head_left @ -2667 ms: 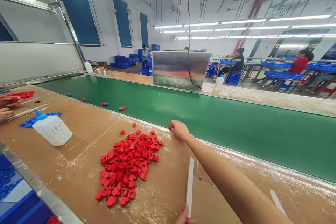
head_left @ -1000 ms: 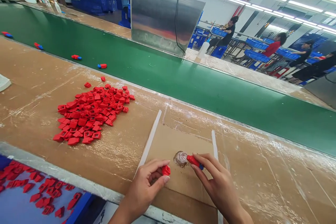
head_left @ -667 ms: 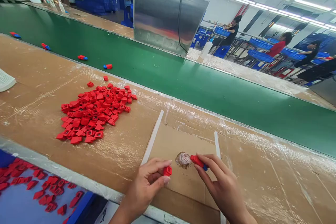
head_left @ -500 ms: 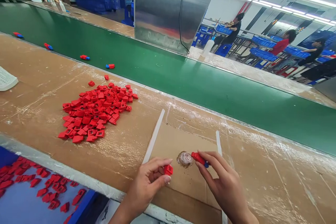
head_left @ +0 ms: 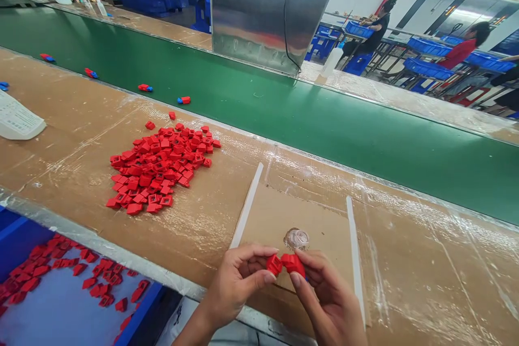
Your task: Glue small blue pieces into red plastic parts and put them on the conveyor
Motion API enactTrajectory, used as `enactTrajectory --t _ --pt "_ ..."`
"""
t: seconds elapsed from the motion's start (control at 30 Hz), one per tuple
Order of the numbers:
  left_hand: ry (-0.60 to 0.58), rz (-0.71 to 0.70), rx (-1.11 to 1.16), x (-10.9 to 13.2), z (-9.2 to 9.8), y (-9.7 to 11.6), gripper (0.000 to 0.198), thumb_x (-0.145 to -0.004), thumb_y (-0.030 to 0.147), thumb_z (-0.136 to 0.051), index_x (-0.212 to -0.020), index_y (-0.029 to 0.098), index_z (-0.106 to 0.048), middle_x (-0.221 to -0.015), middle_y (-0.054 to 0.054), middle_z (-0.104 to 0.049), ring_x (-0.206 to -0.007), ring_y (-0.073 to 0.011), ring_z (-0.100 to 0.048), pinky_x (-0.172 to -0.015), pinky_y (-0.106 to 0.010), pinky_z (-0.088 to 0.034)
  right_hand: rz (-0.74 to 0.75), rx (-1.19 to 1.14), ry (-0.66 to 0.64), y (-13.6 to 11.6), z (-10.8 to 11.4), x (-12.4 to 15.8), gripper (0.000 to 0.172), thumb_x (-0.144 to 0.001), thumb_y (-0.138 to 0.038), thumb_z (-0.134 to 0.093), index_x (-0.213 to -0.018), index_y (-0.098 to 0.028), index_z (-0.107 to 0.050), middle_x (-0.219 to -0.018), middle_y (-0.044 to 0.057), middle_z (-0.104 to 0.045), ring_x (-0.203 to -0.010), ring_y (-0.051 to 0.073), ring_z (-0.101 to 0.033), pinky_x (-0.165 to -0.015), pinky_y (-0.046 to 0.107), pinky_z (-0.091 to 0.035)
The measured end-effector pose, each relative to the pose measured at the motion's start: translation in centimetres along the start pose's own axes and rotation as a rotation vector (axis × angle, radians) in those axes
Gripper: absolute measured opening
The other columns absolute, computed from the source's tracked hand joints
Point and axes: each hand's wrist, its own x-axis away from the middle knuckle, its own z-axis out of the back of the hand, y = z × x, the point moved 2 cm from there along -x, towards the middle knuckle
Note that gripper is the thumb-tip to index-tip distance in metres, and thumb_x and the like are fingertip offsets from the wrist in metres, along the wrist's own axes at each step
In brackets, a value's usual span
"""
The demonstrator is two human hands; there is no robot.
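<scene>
My left hand (head_left: 239,286) is shut on a small square red plastic part (head_left: 274,265). My right hand (head_left: 328,297) pinches a longer red plastic part (head_left: 294,265), with a bit of blue showing under my fingers. The two red parts meet between my fingertips, so the joint is partly hidden. Just above them, on a cardboard sheet (head_left: 308,211), sits a small clear dish (head_left: 297,238) ringed with brown residue. A loose pile of several red square parts (head_left: 158,167) lies on the brown-covered bench (head_left: 73,102) to the left.
A blue tray (head_left: 77,292) of red parts sits at the front left, below the bench's metal edge. White strips (head_left: 354,259) flank the cardboard. Red-and-blue parts (head_left: 184,100) ride the green conveyor belt (head_left: 365,146). Co-workers sit at blue crates beyond a steel panel (head_left: 255,11).
My hands have come together, joining the red parts. The right hand's part has moved away from the clear dish to meet the left hand's part. The view has shifted slightly.
</scene>
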Motion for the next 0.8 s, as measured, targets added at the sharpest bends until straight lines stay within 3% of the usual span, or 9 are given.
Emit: enactTrajectory --t 0.27,0.57,0.8 --pt "-0.025 -0.007 0.027 0.00 -0.02 -0.10 0.028 -0.078 0.024 -0.080 -0.105 0.020 -0.077 -0.094 -0.006 -0.076 -0.084 -0.0178 -0.069 -0.079 -0.026 -0.055 -0.051 -0.037 -0.007 -0.20 -0.42 0.01 0.021 -0.096 -0.028 -0.064 -0.116 -0.022 -0.066 -0.107 0.010 -0.064 -0.096 0.023 -0.066 -0.082 0.031 -0.059" --pt "-0.035 -0.009 0.017 0.09 -0.15 -0.21 0.027 -0.079 0.023 -0.079 -0.106 0.019 -0.076 -0.091 -0.005 -0.072 -0.083 -0.0169 -0.068 -0.076 -0.025 -0.054 -0.007 0.024 -0.031 0.17 -0.56 0.14 0.021 -0.097 -0.029 -0.062 -0.116 -0.022 -0.066 -0.106 0.011 -0.064 -0.095 0.024 -0.065 -0.081 0.033 -0.059" --pt "-0.014 -0.057 -0.138 0.31 -0.06 0.18 0.023 -0.082 0.026 -0.076 -0.104 0.020 -0.077 -0.087 -0.004 -0.068 -0.079 -0.0169 -0.064 -0.072 -0.025 -0.051 -0.024 0.004 0.007 0.49 -1.10 0.58 0.019 -0.097 -0.034 -0.063 -0.111 -0.022 -0.068 -0.093 0.008 -0.063 -0.083 0.021 -0.063 -0.074 0.030 -0.057"
